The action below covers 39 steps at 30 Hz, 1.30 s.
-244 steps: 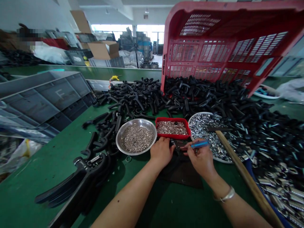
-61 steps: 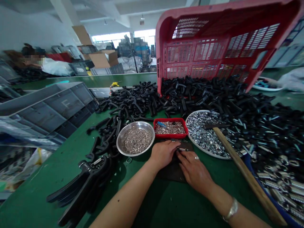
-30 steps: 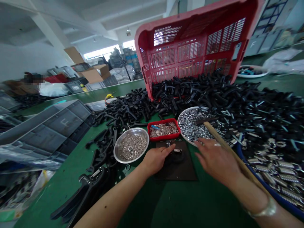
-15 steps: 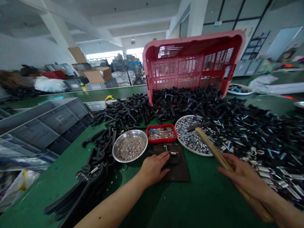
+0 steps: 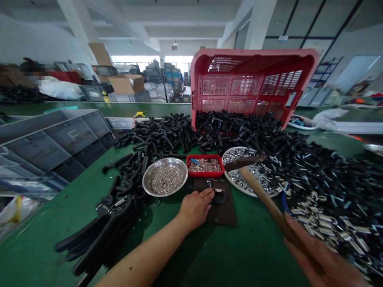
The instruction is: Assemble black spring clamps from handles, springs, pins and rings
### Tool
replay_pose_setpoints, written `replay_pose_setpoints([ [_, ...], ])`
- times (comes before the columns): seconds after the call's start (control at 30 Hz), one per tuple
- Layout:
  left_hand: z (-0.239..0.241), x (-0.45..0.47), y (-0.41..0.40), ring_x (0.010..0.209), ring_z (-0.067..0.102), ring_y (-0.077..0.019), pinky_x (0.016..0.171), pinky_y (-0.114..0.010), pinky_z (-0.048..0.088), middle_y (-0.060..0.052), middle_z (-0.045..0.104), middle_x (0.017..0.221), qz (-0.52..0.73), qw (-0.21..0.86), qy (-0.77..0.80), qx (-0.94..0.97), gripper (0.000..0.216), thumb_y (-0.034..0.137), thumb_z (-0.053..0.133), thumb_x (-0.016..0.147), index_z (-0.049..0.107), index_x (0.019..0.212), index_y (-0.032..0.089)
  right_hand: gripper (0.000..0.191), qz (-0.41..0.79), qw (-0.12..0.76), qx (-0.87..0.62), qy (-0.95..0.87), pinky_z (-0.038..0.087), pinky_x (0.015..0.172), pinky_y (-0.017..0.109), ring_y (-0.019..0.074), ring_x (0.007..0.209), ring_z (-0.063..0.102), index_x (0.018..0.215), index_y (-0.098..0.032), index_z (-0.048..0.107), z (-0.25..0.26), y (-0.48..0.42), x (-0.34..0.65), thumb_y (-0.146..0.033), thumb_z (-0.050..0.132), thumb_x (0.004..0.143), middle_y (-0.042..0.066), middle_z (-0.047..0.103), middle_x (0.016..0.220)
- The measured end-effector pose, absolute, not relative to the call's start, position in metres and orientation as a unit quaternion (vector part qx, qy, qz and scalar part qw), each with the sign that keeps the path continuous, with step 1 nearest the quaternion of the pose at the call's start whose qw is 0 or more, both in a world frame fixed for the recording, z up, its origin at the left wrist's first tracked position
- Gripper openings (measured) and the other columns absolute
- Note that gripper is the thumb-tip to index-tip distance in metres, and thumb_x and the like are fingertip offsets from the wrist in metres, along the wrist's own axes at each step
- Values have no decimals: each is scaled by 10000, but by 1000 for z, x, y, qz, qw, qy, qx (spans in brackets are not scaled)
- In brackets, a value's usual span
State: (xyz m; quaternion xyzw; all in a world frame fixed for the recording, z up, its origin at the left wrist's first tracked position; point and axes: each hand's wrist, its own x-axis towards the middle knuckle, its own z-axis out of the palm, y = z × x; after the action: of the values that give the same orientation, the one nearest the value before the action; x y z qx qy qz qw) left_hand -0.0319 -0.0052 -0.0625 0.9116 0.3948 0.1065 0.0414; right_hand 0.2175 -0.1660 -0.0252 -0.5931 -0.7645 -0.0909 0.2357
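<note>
My left hand (image 5: 196, 207) lies with its fingers pressed together over a black plastic handle piece (image 5: 220, 198), holding it down on a dark flat pad (image 5: 224, 218). A small metal spring (image 5: 219, 190) and an upright metal pin (image 5: 208, 183) show on that piece. My right hand (image 5: 320, 251), blurred by motion, is wrapped round the wooden handle of a hammer (image 5: 261, 193). The hammer's head is in the air over the round tray of metal parts, right of the black piece and apart from it.
A steel bowl (image 5: 146, 184) of small rings, a red tray (image 5: 206, 174) of pins and a white round tray (image 5: 239, 184) of metal parts stand behind the pad. Black pieces (image 5: 167, 135) heap around a tipped red basket (image 5: 254, 52). Grey crates (image 5: 72, 135) are at left.
The hammer has come up off the round tray's contents, its head turning and looking larger. My right hand has moved lower in view. My left hand stays on the black piece; the view has shifted slightly.
</note>
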Motion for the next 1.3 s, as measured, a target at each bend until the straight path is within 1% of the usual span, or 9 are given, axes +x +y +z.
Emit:
replay_pose_setpoints([
  [0.2, -66, -32, -6, 908, 526, -207, 712, -328, 461, 9, 448, 1314, 107, 40, 404, 908, 457, 287, 473, 803, 417, 1257, 278, 578, 4, 191, -572, -798, 540, 765, 265, 192, 947, 609, 1349, -313, 280, -25, -160, 227, -210, 470, 814, -3, 575, 1169],
  [0.27, -67, -32, -6, 914, 522, -206, 721, -333, 461, 28, 441, 1319, 106, 40, 404, 908, 458, 296, 474, 802, 413, 1256, 286, 575, -21, 208, -586, -783, 523, 803, 288, 212, 970, 597, 1346, -293, 302, -25, -162, 229, -214, 483, 805, 8, 556, 1198],
  [0.37, -66, -31, -6, 927, 516, -206, 742, -336, 460, 56, 429, 1327, 106, 44, 405, 907, 459, 301, 476, 798, 413, 1252, 294, 623, -82, 236, -597, -763, 540, 752, 269, 223, 942, 612, 1372, -240, 248, -29, -164, 228, -206, 490, 800, 41, 589, 1161],
  [0.47, -63, -32, -6, 907, 526, -206, 726, -338, 468, 71, 431, 1324, 102, 49, 409, 906, 461, 297, 471, 797, 413, 1254, 299, 597, -44, 189, -560, -805, 551, 683, 216, 185, 912, 625, 1373, -260, 239, -28, -161, 225, -179, 445, 818, 18, 612, 1125],
  [0.57, -62, -35, -3, 931, 535, -201, 763, -339, 467, 86, 431, 1321, 105, 71, 401, 907, 468, 319, 477, 797, 401, 1258, 320, 580, -24, 181, -538, -823, 541, 720, 217, 165, 907, 627, 1366, -289, 249, -17, -155, 222, -183, 435, 827, -5, 593, 1149],
  [0.77, -71, -46, 1, 1167, 429, -226, 947, -328, 379, -48, 371, 1367, 141, 139, 494, 847, 781, 539, 570, 690, 291, 1334, 199, 633, -106, 247, -541, -797, 552, 676, 221, 201, 905, 629, 1390, -230, 198, -11, -150, 205, -221, 459, 813, 50, 588, 1157],
  [0.9, -71, -48, 2, 1142, 457, -227, 931, -330, 396, -37, 382, 1359, 136, 144, 498, 844, 720, 577, 558, 678, 385, 1277, 217, 610, -34, 174, -522, -834, 550, 697, 230, 185, 918, 622, 1375, -280, 222, -16, -144, 200, -212, 452, 814, 3, 599, 1138],
  [1.07, -68, -49, 4, 1100, 493, -218, 912, -335, 414, -20, 380, 1359, 132, 142, 496, 846, 707, 561, 566, 677, 378, 1274, 234, 643, -77, 208, -544, -809, 548, 708, 249, 212, 945, 610, 1395, -221, 174, -17, -141, 202, -244, 452, 816, 57, 571, 1175],
  [1.3, -67, -49, 4, 1104, 490, -213, 908, -330, 417, -19, 385, 1352, 121, 149, 498, 845, 698, 538, 579, 672, 372, 1267, 238, 631, -47, 179, -547, -817, 544, 748, 273, 214, 993, 583, 1385, -265, 205, -23, -141, 200, -250, 463, 809, 15, 535, 1217],
])
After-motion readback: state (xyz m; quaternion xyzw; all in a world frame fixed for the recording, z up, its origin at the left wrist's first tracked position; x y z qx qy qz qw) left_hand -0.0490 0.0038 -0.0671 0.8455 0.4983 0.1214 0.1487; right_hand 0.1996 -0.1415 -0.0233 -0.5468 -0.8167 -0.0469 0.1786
